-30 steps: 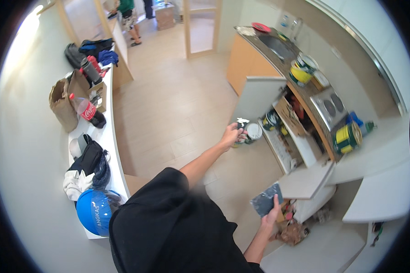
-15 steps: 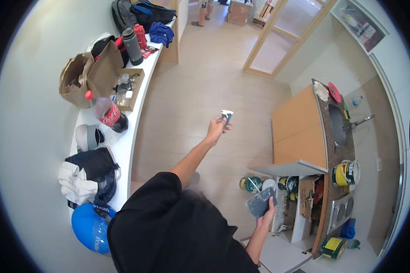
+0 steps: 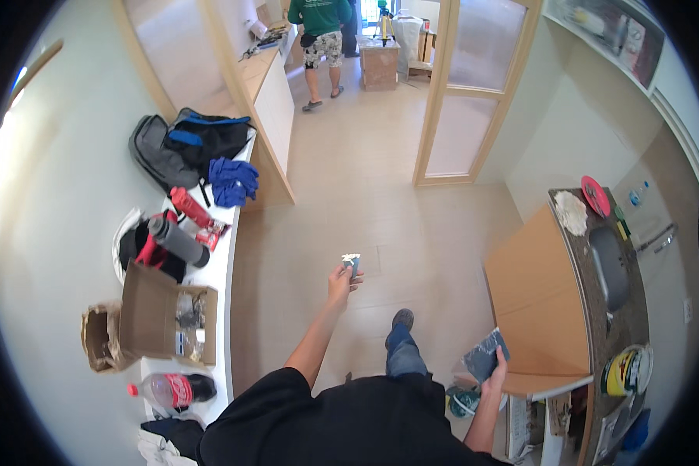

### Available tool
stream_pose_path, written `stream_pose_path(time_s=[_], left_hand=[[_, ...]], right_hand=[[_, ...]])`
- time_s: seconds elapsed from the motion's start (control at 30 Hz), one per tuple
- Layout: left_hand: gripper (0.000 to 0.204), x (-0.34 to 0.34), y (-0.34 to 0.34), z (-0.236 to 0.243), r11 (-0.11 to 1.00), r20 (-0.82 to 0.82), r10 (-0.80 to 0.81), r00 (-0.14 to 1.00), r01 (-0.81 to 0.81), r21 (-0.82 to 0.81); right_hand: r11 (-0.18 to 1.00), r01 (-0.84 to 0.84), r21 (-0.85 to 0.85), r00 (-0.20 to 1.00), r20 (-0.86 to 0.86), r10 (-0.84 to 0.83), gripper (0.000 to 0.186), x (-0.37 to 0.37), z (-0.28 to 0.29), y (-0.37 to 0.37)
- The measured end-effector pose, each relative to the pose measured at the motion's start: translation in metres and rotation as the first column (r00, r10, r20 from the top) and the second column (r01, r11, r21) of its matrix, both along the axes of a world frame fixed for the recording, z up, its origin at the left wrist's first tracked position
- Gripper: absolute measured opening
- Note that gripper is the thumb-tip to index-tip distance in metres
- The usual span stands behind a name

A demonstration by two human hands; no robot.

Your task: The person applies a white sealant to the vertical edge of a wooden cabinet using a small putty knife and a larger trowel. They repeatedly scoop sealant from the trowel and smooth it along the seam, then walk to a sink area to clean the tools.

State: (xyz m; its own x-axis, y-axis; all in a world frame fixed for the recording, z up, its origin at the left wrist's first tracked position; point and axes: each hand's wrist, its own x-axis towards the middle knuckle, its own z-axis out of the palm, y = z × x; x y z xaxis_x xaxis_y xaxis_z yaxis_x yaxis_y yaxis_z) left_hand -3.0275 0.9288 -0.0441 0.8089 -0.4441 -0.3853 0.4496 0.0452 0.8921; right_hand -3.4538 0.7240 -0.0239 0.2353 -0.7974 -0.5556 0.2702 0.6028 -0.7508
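My left hand [image 3: 339, 286] is stretched out over the floor, fingers closed around a small dark scraper [image 3: 352, 269] with white putty along its far edge. Lower on the right, my right hand [image 3: 495, 374] grips a flat dark grey plate [image 3: 481, 357] smeared with white. It is held beside the wooden cabinet [image 3: 532, 303]. A dark green tub [image 3: 464, 402] stands on the floor below the plate, partly hidden by my right arm.
On the left, a white counter [image 3: 224, 279] bears a cola bottle [image 3: 175, 390], an opened cardboard box [image 3: 155, 314], a grey flask [image 3: 179, 242] and backpacks [image 3: 202, 144]. A stone worktop with a sink [image 3: 610, 268] runs along the right. Ahead, a person [image 3: 322, 39] stands past the framed door [image 3: 474, 101].
My view has tilted up and moved forward, showing the person and the room beyond. A foot of mine has come into view. Both hands keep their hold on the scraper and the plate.
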Motion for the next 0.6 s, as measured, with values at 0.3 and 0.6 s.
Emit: stream_pose_path(time_s=[0.3,0.6], left_hand=[[0.018,0.209,-0.108,0.035,0.979,0.061,0.205,0.977,-0.206,0.000],[0.016,0.490,-0.201,-0.002,0.950,-0.038,0.306,0.951,-0.303,0.072]], right_hand=[[0.921,-0.378,-0.092,0.925,0.012,0.381,0.033,0.413,0.030,-0.217],[0.735,-0.673,-0.078,0.734,0.049,0.677,0.029,0.777,0.024,-0.286]])
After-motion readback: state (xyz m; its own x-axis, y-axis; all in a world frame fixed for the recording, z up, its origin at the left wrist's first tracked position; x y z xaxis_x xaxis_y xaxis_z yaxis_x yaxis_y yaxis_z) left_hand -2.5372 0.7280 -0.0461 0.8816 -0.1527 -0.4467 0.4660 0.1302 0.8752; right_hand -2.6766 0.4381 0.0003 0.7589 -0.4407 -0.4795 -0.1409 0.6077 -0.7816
